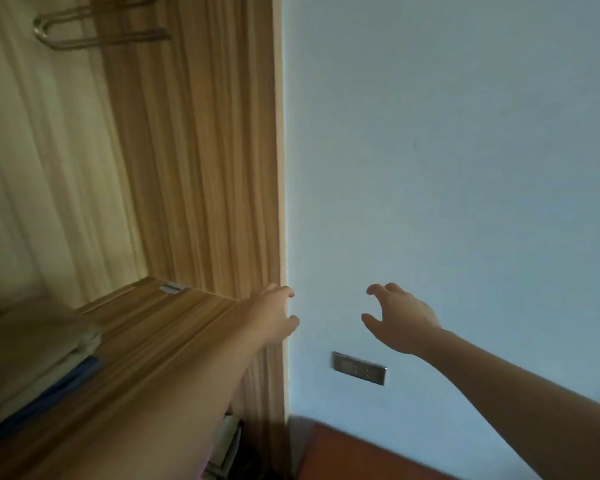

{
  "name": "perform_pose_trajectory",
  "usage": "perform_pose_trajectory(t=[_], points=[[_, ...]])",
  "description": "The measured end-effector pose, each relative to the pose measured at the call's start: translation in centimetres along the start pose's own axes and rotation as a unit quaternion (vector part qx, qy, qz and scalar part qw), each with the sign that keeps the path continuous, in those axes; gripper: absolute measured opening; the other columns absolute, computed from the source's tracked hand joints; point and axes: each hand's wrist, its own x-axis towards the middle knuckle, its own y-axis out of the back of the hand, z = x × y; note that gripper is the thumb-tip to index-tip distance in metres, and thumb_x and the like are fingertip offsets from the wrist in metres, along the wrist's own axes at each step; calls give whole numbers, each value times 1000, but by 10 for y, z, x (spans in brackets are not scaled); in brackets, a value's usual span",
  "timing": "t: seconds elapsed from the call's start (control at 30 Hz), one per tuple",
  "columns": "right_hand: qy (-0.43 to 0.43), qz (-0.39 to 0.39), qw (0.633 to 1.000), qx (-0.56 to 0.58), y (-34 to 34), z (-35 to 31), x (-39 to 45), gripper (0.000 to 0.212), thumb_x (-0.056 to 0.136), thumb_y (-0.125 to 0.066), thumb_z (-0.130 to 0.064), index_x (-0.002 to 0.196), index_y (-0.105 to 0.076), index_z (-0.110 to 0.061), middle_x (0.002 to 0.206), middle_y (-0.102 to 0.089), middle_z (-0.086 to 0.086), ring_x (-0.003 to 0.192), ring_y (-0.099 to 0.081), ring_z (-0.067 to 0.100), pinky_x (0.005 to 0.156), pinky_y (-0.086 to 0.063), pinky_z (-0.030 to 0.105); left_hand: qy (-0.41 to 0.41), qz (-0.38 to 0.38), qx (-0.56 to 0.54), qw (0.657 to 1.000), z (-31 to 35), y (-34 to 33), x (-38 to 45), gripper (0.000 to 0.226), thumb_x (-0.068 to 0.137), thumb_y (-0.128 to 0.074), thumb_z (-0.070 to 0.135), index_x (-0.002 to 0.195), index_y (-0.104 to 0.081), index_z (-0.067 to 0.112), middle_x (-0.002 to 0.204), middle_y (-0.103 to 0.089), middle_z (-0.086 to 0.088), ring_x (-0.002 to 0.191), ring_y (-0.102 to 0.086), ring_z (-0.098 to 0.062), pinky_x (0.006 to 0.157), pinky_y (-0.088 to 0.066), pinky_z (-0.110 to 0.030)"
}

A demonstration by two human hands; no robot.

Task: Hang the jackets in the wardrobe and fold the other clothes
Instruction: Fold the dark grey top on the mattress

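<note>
The open wooden wardrobe fills the left half of the blurred view. A metal hanging rail shows at its top left with nothing on it. Folded clothes, beige over a blue layer, lie on the wardrobe shelf at the lower left. My left hand reaches forward past the wardrobe's front edge, fingers loosely curled, holding nothing. My right hand is raised in front of the wall, fingers loosely bent like a claw, also empty. No jacket is in view.
A pale blue wall fills the right half. A metal socket plate is set low in it. A red-brown wooden surface lies at the bottom, right of the wardrobe's side panel.
</note>
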Motion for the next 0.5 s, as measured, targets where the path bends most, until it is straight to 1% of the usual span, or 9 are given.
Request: perform_pose_trajectory(t=[0.1, 0.2, 0.3, 0.4, 0.5], points=[[-85, 16, 996, -32, 19, 39, -69, 51, 93, -45, -53, 138, -39, -30, 130, -49, -5, 111, -56, 19, 77, -39, 31, -69, -22, -51, 996, 49, -30, -13, 53, 87, -55, 38, 138, -45, 28, 144, -42, 6, 131, -41, -18, 102, -42, -38], [-178, 15, 982, -56, 28, 56, -150, 51, 93, -44, -55, 137, -40, -29, 132, -49, -4, 111, -56, 20, 81, -43, 33, -139, -58, -110, 983, 97, -62, -45, 52, 85, -56, 38, 135, -48, 29, 141, -44, 5, 126, -44, -19, 100, -44, -40], [-254, 1, 964, -76, 38, 63, -236, 53, 93, -44, -55, 138, -40, -28, 133, -49, -3, 111, -57, 21, 82, -48, 36, -213, -102, -121, 964, 140, -89, -88, 51, 85, -58, 39, 134, -49, 29, 138, -47, 3, 126, -45, -20, 101, -41, -38], [-316, 0, 946, -75, 56, 71, -320, 54, 90, -47, -55, 137, -41, -30, 130, -49, -2, 109, -58, 23, 82, -49, 38, -257, -145, -136, 946, 183, -104, -129, 50, 85, -58, 38, 133, -50, 28, 137, -47, 2, 125, -46, -20, 102, -41, -40], [-387, 13, 918, -81, 79, 82, -411, 51, 89, -48, -56, 132, -43, -30, 125, -50, -3, 109, -58, 23, 80, -48, 36, -303, -173, -146, 926, 233, -114, -179, 48, 84, -58, 37, 132, -51, 29, 134, -49, 2, 125, -46, -20, 101, -42, -39]])
